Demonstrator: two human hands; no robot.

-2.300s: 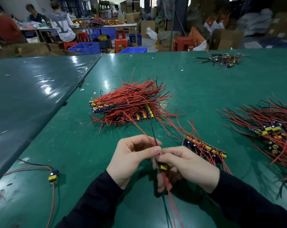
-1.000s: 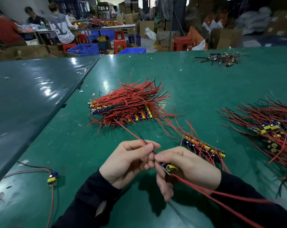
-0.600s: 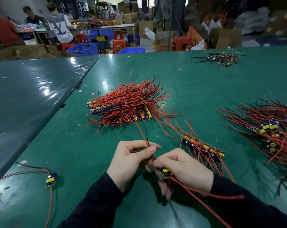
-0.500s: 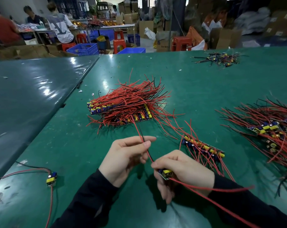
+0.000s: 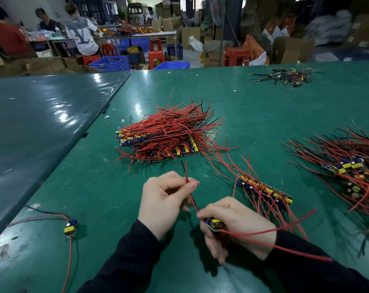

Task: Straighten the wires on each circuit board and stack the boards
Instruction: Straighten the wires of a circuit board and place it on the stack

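The right hand (image 5: pixel 236 220) curls round a small circuit board (image 5: pixel 213 224) just above the green table (image 5: pixel 253 106), holding it firm. Two red leads trail from the board toward the right sleeve. The left hand (image 5: pixel 164 199), just left of the board, pinches a red and a black wire (image 5: pixel 188 188) between thumb and forefinger, near their free ends.

To do this step well, I judge the right hand should keep the board fixed while the left draws its pinch smoothly outward along the pair, pulling in line with the solder joints, not across them, so the leads come out straight without strain.

Counted from the held board outward: one loose board (image 5: pixel 70 226) lies well to its left with its leads spread. One short row of boards (image 5: pixel 266 192) sits just beyond and to the right. One tall finished stack (image 5: pixel 164 140) lies farther out, ahead of the held board. One unsorted heap (image 5: pixel 352 166) lies far to the right, and one small tangle (image 5: pixel 285 77) sits farthest off, near the table's back edge. Single boards in the piles are too many to count.
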